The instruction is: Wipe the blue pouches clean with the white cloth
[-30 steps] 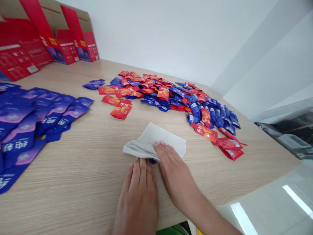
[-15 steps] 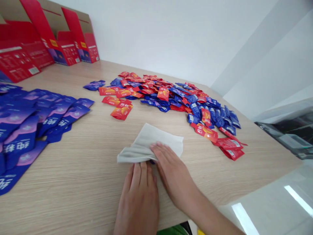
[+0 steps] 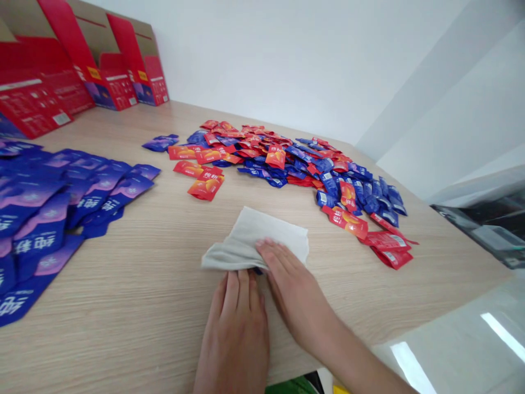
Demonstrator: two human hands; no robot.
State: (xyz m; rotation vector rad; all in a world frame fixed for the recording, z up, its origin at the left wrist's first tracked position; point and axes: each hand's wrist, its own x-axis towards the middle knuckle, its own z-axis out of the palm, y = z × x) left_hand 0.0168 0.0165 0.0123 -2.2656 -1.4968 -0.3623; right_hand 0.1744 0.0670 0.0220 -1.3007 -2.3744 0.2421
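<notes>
A pale grey-white cloth (image 3: 262,232) lies on the table, wrinkled along its left and near side. My right hand (image 3: 293,287) rests over it, fingers together and pressing on the cloth, the thumb hidden. My left hand (image 3: 235,323) is beside it, palm down, fingers close together. Its fingertips reach under the cloth's near edge and are covered there. Between the two hands a small dark blue bit (image 3: 257,270) peeks out from beneath the cloth. Most of it is hidden, so its kind cannot be made out.
Blue and purple sachets (image 3: 45,219) lie overlapped at left. A mixed heap of red and blue sachets (image 3: 275,156) spreads along the back and right. Red open cartons (image 3: 118,87) stand at the back left, against the wall. The table edge runs along the right.
The cloth and both hands keep nearly the same place on the table. The right hand and the cloth's left fold shift slightly to the right.
</notes>
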